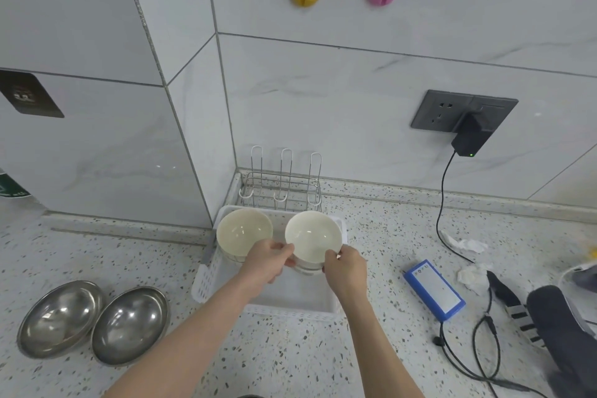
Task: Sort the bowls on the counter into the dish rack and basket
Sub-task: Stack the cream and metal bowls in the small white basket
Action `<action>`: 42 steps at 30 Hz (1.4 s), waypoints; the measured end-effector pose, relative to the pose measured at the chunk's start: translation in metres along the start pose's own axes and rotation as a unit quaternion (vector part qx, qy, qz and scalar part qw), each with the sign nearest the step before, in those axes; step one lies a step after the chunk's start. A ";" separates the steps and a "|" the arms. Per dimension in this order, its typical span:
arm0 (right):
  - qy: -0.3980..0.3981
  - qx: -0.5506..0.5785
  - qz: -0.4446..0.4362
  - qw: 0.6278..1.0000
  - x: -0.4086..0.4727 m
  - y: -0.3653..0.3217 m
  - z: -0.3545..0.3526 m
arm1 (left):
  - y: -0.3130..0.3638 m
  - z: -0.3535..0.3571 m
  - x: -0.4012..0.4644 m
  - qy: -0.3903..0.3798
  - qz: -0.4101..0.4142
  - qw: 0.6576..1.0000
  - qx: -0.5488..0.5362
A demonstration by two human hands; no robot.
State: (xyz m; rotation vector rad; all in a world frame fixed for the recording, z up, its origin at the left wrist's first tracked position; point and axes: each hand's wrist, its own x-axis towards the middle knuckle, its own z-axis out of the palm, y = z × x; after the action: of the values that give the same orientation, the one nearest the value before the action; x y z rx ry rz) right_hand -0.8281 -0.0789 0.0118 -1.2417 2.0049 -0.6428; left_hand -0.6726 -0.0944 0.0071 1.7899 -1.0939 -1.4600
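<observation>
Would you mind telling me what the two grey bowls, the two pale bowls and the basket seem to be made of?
Grey bowls: likely stainless steel, shiny with mirror glints. Pale bowls: probably glazed ceramic, possibly melamine; glossy cream. Basket: white plastic, perforated walls.

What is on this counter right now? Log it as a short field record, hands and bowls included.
left hand: grips the near rim of the right white bowl
right hand: grips the same bowl's near rim
left white bowl: sits in the white basket, untouched
wire dish rack: behind the basket, in the corner, no bowls in it
steel bowls: two on the counter at the left, and
blue box: right of the basket
</observation>
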 end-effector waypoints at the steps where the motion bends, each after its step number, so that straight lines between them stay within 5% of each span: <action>1: 0.004 -0.006 0.005 1.000 0.002 0.000 0.000 | -0.001 0.001 0.002 0.003 -0.002 1.000 0.005; 15: -0.013 -0.001 0.025 1.000 0.002 -0.001 0.008 | -0.009 0.017 0.006 -0.043 -0.096 0.994 0.000; 32: -0.039 0.064 0.065 0.995 -0.001 0.006 0.009 | -0.014 0.033 0.003 0.020 -0.067 0.994 -0.085; 42: -0.006 0.106 0.053 0.993 -0.041 0.003 -0.001 | -0.018 -0.002 -0.039 -0.035 -0.043 0.991 -0.122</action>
State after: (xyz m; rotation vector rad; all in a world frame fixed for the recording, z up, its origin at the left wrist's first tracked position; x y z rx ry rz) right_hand -0.8177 -0.0405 0.0223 -1.0043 1.9223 -0.7720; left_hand -0.6686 -0.0522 0.0122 1.6430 -0.8385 -1.6419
